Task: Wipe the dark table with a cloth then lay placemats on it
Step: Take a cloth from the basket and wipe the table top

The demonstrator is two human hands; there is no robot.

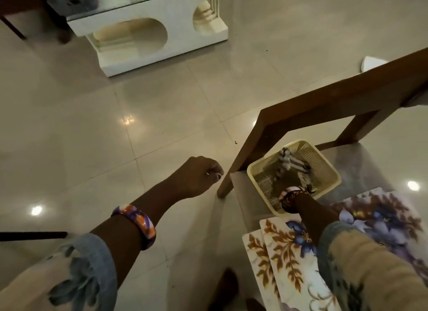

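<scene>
My right hand [293, 178] grasps the striped cloth [289, 163] inside the cream basket [257, 169]. Left hand [199, 175] clenched, holding nothing, over floor [115, 116]. Floral placemats [284, 248] lie stacked beside the basket.

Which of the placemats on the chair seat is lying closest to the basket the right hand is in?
The large blue-and-purple floral placemat, on the right of the forearm; its top edge lies beside the basket. The two brown-leaf placemats lie lower left, nearer the camera.
</scene>
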